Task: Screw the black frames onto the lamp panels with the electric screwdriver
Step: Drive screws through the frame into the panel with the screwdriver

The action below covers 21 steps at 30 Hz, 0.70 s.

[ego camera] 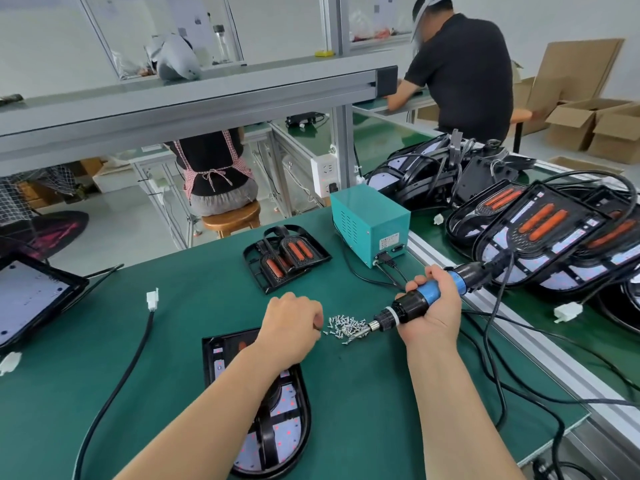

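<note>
A lamp panel with a black frame [287, 420] lies on the green mat in front of me, partly hidden by my left forearm. My left hand [292, 323] hovers above its far end with fingers curled, at the left edge of a small pile of silver screws [346, 329]; whether it pinches a screw is hidden. My right hand [433, 306] grips the blue-and-black electric screwdriver [412, 306], whose tip points left into the screw pile. Two stacked black frames with orange inserts [285, 256] lie farther back.
A teal power box [369, 225] stands behind the screws, its cables running right. Stacked lamp assemblies [540, 233] fill the right conveyor. Another panel [31, 296] lies at the left edge beside a black cable with a white connector [151, 299]. Other people work beyond.
</note>
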Tool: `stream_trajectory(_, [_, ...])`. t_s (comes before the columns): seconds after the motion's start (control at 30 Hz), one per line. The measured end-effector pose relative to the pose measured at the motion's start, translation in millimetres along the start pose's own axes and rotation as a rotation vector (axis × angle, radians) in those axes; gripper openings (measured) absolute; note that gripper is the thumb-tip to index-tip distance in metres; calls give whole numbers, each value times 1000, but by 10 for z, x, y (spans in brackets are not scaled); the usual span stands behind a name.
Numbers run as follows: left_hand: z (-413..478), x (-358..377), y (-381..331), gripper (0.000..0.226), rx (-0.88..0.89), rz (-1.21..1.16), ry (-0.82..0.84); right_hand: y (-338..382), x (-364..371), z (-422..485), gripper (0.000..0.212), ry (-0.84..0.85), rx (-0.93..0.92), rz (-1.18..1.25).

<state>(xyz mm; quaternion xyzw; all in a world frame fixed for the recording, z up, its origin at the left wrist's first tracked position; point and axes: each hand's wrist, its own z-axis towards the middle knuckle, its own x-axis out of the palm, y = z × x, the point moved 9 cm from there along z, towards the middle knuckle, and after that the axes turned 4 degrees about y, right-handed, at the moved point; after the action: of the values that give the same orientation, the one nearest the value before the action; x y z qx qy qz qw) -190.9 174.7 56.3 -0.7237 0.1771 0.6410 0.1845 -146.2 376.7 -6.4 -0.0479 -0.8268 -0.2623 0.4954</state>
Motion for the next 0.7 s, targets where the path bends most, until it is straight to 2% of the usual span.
stream_trajectory(0.3, [59, 12, -106, 8, 87, -16, 13, -43, 20, 7, 24, 2, 1, 3])
stream_trajectory(0.37, [-10, -18, -136, 9, 109, -79, -5, -34, 22, -5, 24, -2, -3, -2])
stream_trajectory(0.5, [-310, -164, -89, 19, 99, -534, -76, -6, 82, -71, 22, 9, -5, 27])
stream_trajectory(0.63, [-681, -174, -25, 30, 64, -1054, -16, 4, 244, -255, 19, 87, -32, 10])
stream_trajectory(0.7, [-831, -160, 24, 38, 36, -1191, -36, -30, 341, -389, 20, 131, -39, -9])
